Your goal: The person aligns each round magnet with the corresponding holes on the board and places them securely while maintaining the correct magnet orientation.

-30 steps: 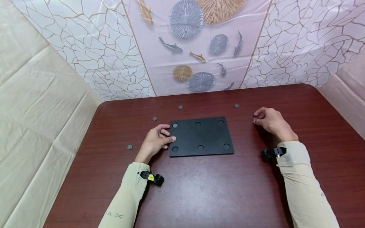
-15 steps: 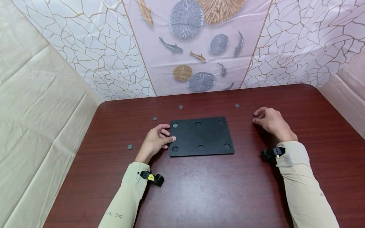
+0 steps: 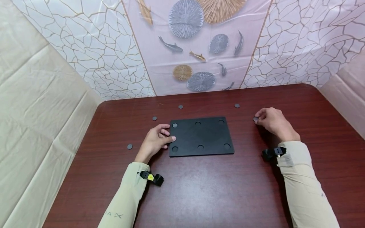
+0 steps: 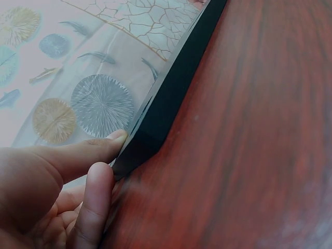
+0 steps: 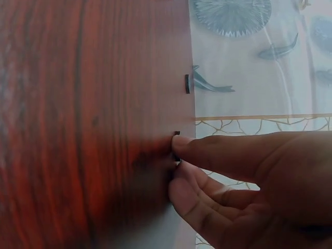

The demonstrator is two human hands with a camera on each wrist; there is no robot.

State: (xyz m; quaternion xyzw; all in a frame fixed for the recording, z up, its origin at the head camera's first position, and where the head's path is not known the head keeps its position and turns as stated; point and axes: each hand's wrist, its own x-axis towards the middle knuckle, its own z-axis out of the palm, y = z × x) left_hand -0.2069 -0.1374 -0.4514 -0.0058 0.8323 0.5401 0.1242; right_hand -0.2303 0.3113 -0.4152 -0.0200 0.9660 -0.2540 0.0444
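Note:
A black rectangular board with round recesses lies on the table; a small grey disc sits in its far left recess. My left hand holds the board's left edge, thumb on top and the other fingers along the side. In the left wrist view, the thumb and a finger meet the board's corner. Over to the right, my right hand has thumb and fingertips on another small dark disc, pinching it close to the tabletop. Its thumb partly covers that disc in the right wrist view.
More loose discs lie around the board: one at the near left, another disc off its far left corner, and discs behind it at the middle and right. A patterned cloth hangs behind the table.
My right hand shifts very slightly left and then back right at the disc, which now shows more of its flat face. My left hand and the board stay put.

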